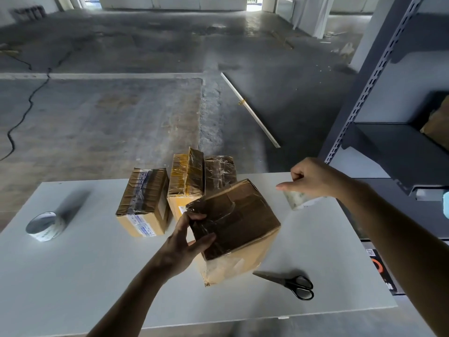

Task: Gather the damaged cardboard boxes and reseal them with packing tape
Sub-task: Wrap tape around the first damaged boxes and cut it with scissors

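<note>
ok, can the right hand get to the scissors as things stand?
Probably yes: the scissors lie on bare table right of the cardboard box, nothing across the path. But the right hand is pinching a tape strip.

- Four cardboard boxes [143,203] [185,181] [220,172] [238,227]
- One roll of packing tape [45,226]
- One loose strip of tape [295,199]
- One pair of black scissors [289,283]
- Two hands [184,242] [313,177]
- One white surface [97,276]

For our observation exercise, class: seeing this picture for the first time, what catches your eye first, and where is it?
The tilted brown cardboard box, shiny with tape, stands out at the centre of the white table, gripped by the left hand. To its right, the right hand pinches a strip of clear packing tape; black scissors lie near the front-right corner.
</note>
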Motion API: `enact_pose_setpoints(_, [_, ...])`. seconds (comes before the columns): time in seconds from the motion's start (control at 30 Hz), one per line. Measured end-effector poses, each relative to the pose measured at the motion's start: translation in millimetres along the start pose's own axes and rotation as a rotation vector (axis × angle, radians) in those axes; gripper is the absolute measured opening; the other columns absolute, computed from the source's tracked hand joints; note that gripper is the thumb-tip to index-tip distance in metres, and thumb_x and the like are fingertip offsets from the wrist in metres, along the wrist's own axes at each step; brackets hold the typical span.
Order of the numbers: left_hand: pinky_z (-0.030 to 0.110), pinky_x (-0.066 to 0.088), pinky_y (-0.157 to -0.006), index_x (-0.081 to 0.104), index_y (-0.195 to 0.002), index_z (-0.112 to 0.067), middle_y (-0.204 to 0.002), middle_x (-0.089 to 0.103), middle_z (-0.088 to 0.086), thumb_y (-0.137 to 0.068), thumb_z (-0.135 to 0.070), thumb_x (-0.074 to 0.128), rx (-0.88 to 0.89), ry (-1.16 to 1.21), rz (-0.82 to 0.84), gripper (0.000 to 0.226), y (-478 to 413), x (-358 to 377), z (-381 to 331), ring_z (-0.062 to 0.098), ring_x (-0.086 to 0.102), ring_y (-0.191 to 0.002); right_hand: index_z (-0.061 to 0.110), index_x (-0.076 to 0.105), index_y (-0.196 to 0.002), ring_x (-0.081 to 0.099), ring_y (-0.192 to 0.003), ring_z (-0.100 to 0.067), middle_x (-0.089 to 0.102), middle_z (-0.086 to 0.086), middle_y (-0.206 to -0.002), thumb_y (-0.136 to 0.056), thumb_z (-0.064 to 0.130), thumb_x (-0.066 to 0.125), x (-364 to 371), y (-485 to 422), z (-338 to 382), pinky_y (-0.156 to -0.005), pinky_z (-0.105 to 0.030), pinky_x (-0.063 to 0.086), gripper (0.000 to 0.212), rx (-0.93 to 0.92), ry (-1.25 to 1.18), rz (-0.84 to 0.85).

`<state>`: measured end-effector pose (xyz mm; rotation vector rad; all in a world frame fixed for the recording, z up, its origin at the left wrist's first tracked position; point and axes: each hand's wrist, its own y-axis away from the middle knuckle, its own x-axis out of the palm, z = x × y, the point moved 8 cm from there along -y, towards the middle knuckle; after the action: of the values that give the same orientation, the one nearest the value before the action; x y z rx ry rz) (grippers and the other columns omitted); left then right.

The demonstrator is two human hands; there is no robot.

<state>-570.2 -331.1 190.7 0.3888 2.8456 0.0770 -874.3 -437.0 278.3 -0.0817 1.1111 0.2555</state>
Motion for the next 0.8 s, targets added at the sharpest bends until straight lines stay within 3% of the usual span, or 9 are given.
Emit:
enact_pose_setpoints(0.17, [0.025, 0.057, -0.081, 0.044, -0.122, -0.026, -0.131, 0.048, -0.008, -0.086, -0.030, 0.065, -0.013, -0.023, 0.007, 0.042, -1.5, -1.2, -1.8, 0.005, 0.054, -0.117, 0.007, 0.047, -0.057, 0.042, -0.051, -0.017, 0.039, -0.008, -0.052, -0.076, 0.058, 0.074, 8.4, -12.5, -6.3, -0.054, -0.028, 0.035, 0.061, 0.022, -0.013, 0.031])
enact_pose_setpoints(0.3, [0.020, 0.056, -0.076, 0.044, -0.121, -0.023, -0.130, 0.047, -0.010, -0.091, -0.018, 0.064, 0.000, -0.039, -0.006, 0.037, 0.6, -0.3, -2.1, -0.012, 0.053, -0.111, 0.009, 0.045, -0.058, 0.043, -0.052, -0.017, 0.038, -0.008, -0.053, -0.076, 0.060, 0.074, 26.3, -21.7, -14.1, -0.055, -0.029, 0.035, 0.062, 0.059, -0.008, 0.078])
enact_pose_setpoints(0.53, [0.015, 0.055, -0.075, 0.043, -0.122, -0.019, -0.131, 0.046, -0.011, -0.090, -0.013, 0.064, 0.016, -0.048, -0.004, 0.039, -4.2, 1.5, -1.5, -0.016, 0.052, -0.110, 0.008, 0.047, -0.059, 0.041, -0.052, -0.019, 0.038, -0.009, -0.054, -0.076, 0.058, 0.075, 66.1, -21.4, -37.2, -0.057, -0.034, 0.032, 0.059, 0.104, -0.181, 0.094])
enact_pose_setpoints(0.6, [0.020, 0.057, -0.081, 0.044, -0.123, -0.022, -0.133, 0.045, -0.008, -0.087, -0.025, 0.067, 0.022, -0.069, 0.009, 0.043, -5.3, 0.9, -0.9, -0.011, 0.051, -0.115, 0.010, 0.044, -0.058, 0.038, -0.051, -0.016, 0.035, -0.004, -0.052, -0.076, 0.057, 0.074, 77.6, -19.8, -38.7, -0.057, -0.034, 0.031, 0.059, 0.106, -0.225, 0.106])
enact_pose_setpoints(0.7, [0.034, 0.056, -0.094, 0.048, -0.119, -0.032, -0.137, 0.040, -0.004, -0.081, -0.046, 0.069, 0.039, -0.240, -0.048, 0.046, -10.4, -7.6, 1.3, 0.011, 0.049, -0.125, 0.011, 0.042, -0.057, 0.039, -0.052, -0.015, 0.034, -0.002, -0.051, -0.081, 0.055, 0.070, 90.6, -15.9, -35.7, -0.059, -0.033, 0.032, 0.058, 0.091, -0.291, 0.120])
enact_pose_setpoints(0.8, [0.026, 0.053, -0.089, 0.048, -0.105, -0.035, -0.138, 0.036, 0.000, -0.073, -0.062, 0.065, 0.082, -0.483, -0.160, 0.046, -18.3, -14.2, -15.0, 0.024, 0.046, -0.122, 0.011, 0.040, -0.056, 0.040, -0.052, -0.016, 0.033, -0.002, -0.050, -0.084, 0.054, 0.068, 94.9, -13.4, -34.3, -0.059, -0.033, 0.032, 0.058, 0.086, -0.344, 0.108])
